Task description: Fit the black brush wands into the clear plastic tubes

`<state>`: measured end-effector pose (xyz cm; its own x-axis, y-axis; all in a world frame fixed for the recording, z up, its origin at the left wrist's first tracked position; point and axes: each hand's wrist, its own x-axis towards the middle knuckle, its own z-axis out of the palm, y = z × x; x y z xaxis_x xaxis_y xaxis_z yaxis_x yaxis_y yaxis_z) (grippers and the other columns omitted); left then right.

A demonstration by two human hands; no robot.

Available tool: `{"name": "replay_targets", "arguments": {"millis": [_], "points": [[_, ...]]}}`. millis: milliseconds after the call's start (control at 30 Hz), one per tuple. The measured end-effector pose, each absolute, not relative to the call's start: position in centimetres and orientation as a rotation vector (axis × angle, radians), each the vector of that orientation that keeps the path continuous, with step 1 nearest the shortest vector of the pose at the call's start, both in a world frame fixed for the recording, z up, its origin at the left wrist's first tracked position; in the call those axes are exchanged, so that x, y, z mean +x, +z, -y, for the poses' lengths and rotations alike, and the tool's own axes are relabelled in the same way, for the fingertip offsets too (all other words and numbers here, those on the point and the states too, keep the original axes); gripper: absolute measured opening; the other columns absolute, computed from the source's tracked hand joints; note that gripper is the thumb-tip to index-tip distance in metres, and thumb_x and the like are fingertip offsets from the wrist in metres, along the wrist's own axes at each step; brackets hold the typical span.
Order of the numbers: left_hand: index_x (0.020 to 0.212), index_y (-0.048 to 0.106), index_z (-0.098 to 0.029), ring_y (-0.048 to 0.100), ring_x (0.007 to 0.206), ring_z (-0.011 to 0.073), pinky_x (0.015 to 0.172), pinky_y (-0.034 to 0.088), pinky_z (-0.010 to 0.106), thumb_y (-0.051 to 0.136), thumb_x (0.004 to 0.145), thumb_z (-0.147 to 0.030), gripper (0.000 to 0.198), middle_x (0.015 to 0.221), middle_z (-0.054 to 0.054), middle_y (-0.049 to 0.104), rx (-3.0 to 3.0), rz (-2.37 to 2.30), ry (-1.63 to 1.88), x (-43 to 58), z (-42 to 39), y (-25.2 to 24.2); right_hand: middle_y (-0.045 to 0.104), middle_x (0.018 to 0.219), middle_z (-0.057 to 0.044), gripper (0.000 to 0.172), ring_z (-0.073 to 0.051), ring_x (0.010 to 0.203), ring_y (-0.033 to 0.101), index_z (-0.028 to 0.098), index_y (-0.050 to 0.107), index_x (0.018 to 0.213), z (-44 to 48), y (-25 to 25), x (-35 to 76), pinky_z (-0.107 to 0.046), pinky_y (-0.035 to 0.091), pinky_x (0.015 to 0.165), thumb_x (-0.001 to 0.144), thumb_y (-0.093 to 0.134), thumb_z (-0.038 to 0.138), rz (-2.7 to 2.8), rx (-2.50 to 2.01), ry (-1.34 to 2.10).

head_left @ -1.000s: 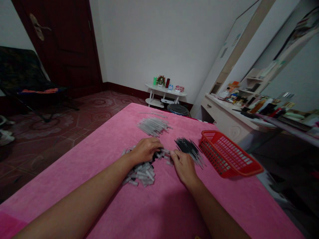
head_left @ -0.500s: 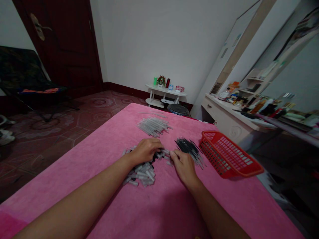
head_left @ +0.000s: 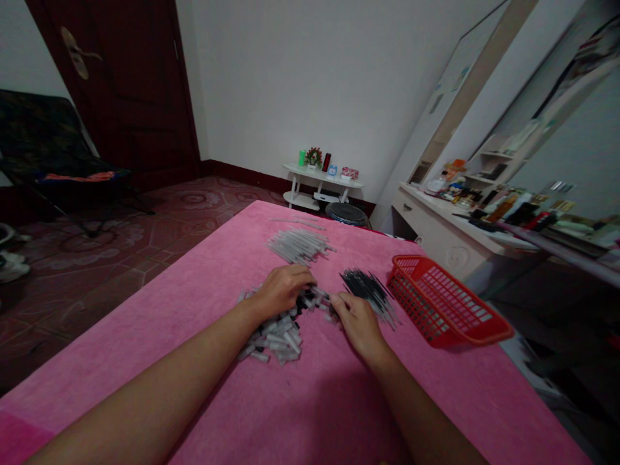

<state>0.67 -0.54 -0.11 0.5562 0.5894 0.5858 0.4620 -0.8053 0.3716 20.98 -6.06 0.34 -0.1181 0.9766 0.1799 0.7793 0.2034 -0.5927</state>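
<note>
My left hand (head_left: 282,290) rests with curled fingers on a heap of short clear caps (head_left: 276,336) on the pink cloth (head_left: 310,400). My right hand (head_left: 355,319) lies beside it, its fingers pinched on a small clear piece at the heap's right edge. What my left fingers hold is hidden. A fan of thin black refills (head_left: 369,290) lies just right of my right hand. A bundle of clear tubes (head_left: 299,245) lies farther back.
A red plastic basket (head_left: 448,309) stands at the table's right edge. Beyond are a white dresser with bottles (head_left: 465,213), a small white shelf table (head_left: 322,183), a dark door (head_left: 130,90) and a folding chair (head_left: 53,155) on the tiled floor.
My left hand has shifted slightly up and back over the heap. My right hand has barely moved.
</note>
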Motion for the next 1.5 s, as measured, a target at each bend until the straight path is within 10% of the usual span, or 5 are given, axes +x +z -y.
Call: {"name": "replay_targets", "arguments": {"millis": [100, 367, 600, 800, 1500], "points": [[0.093, 0.063, -0.019, 0.06, 0.087, 0.0175, 0.078, 0.045, 0.028, 0.049, 0.082, -0.011, 0.02, 0.09, 0.006, 0.066, 2.399, -0.922, 1.309, 0.6, 0.1, -0.3, 0.066, 0.075, 0.0, 0.013, -0.015, 0.067, 0.058, 0.022, 0.066, 0.078, 6.5, 0.9, 21.0, -0.024, 0.028, 0.055, 0.077, 0.064, 0.035, 2.131, -1.662, 0.285], [0.108, 0.053, -0.017, 0.066, 0.074, 0.0164, 0.071, 0.053, 0.029, 0.064, 0.071, -0.017, 0.039, 0.081, 0.003, 0.066, 1.319, -0.771, 1.599, 1.6, -0.4, 0.8, 0.063, 0.074, -0.002, 0.006, -0.015, 0.066, 0.058, 0.019, 0.061, 0.076, 6.6, 0.8, 20.7, -0.025, 0.035, 0.059, 0.07, 0.062, 0.016, 2.08, -1.594, 0.354], [0.099, 0.054, -0.017, 0.069, 0.08, 0.0179, 0.06, 0.055, 0.022, 0.079, 0.06, -0.023, 0.046, 0.084, 0.001, 0.065, 0.867, -0.65, 1.531, 1.3, -0.2, 1.5, 0.064, 0.079, -0.004, 0.025, -0.016, 0.066, 0.064, 0.016, 0.057, 0.09, 5.8, 0.5, 20.3, -0.027, 0.05, 0.058, 0.074, 0.063, 0.034, 1.301, -1.185, 1.066], [0.09, 0.059, -0.015, 0.069, 0.077, 0.0158, 0.062, 0.056, 0.021, 0.079, 0.061, -0.02, 0.036, 0.084, 0.003, 0.069, 0.831, -0.675, 1.435, 1.5, 0.0, 1.3, 0.059, 0.065, 0.002, 0.026, -0.009, 0.049, 0.052, 0.016, 0.059, 0.086, 6.1, 0.4, 20.3, -0.019, 0.043, 0.043, 0.072, 0.068, 0.036, 1.144, -1.128, 1.054], [0.082, 0.051, -0.015, 0.067, 0.073, 0.0151, 0.065, 0.058, 0.027, 0.082, 0.056, -0.015, 0.041, 0.075, -0.001, 0.066, 0.706, -0.702, 1.398, 2.2, 0.3, 0.7, 0.068, 0.076, -0.003, 0.03, -0.015, 0.064, 0.065, 0.017, 0.055, 0.087, 6.4, 0.8, 19.7, -0.026, 0.052, 0.059, 0.072, 0.069, 0.038, 1.138, -1.061, 1.045]]}}
